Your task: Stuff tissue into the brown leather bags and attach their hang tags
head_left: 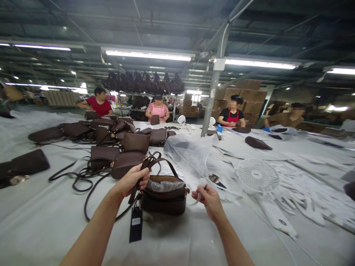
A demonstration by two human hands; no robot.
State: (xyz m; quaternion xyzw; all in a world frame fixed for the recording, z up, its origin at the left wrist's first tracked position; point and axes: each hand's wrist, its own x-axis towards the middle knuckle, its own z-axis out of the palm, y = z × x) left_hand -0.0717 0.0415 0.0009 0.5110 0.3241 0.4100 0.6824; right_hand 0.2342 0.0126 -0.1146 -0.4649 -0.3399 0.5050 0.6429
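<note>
A dark brown handbag stands on the table in front of me, its top open and clear plastic stuffing showing inside. My left hand is closed around the bag's strap, at the bag's upper left. A black hang tag with a pale label dangles below that hand. To the right of the bag, my right hand pinches a small translucent white strip, apart from the bag; its exact kind is unclear.
Brown bags are heaped at the left. A crumpled plastic bag lies beyond the handbag. On the right are a white fan with a cable and many white cut-out pieces. A grey post rises mid-table; several co-workers sit across.
</note>
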